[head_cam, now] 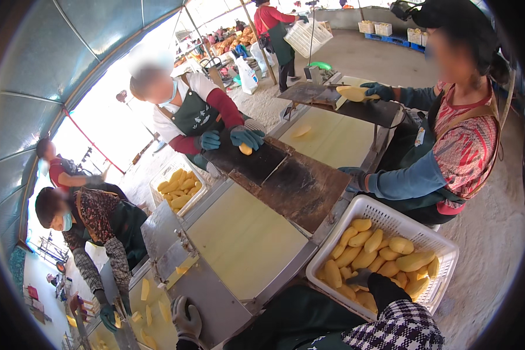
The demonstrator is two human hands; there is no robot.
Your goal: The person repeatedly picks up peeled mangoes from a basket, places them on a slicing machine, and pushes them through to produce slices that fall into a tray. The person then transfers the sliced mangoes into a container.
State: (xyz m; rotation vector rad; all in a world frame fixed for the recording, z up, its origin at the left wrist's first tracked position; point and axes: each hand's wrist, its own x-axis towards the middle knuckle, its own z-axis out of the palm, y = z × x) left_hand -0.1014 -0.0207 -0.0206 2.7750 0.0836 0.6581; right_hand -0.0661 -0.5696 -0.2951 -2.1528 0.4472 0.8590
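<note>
My right hand, in a dark grey glove, reaches into a white perforated plastic crate. It touches the peeled yellow produce heaped there, long and oval pieces. Whether it grips one I cannot tell, since the fingers are partly hidden. My left hand, in a grey work glove, lies on a smooth metal plate with its fingers a little apart and nothing in them. Just beyond that hand a yellow slice sits by a pale strip at the plate's edge. Cut slices lie on the belt to its left.
A pale conveyor belt runs under metal boards. Across it a co-worker's gloved hand presses a yellow piece. At right, another co-worker's hand holds a piece. A second full crate stands beyond the belt.
</note>
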